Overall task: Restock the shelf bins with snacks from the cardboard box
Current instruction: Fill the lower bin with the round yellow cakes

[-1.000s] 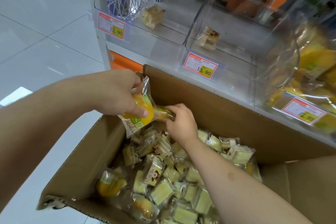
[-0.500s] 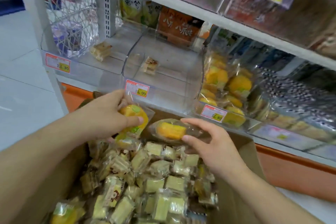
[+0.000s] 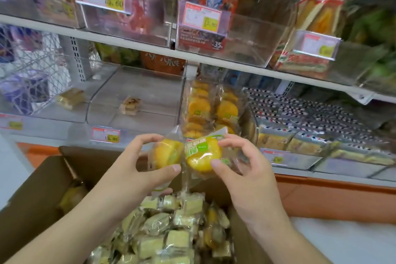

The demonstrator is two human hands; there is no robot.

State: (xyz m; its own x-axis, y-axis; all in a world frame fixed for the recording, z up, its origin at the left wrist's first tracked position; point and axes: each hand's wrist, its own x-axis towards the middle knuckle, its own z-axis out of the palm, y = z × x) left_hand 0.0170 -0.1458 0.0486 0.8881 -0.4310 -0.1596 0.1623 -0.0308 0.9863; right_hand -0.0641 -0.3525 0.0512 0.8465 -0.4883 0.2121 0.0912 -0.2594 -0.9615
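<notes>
My left hand (image 3: 137,169) grips a clear-wrapped yellow cake (image 3: 166,153) between thumb and fingers. My right hand (image 3: 240,167) pinches a second yellow cake (image 3: 202,156) with a green label. Both cakes are held side by side above the open cardboard box (image 3: 36,188), just in front of a clear shelf bin (image 3: 254,122) stacked with the same yellow cakes. Several small wrapped pale-green snacks (image 3: 167,236) fill the box below my wrists.
Two clear bins to the left hold one small cake each (image 3: 69,97) (image 3: 130,105). Right of the yellow-cake bin lie striped wrapped snacks (image 3: 310,118). An upper shelf (image 3: 214,60) carries more bins with price tags. White floor (image 3: 342,242) shows at lower right.
Both hands have risen out of the box, each with a yellow cake, and come together in front of the yellow-cake bin. The view has tilted up toward the shelves.
</notes>
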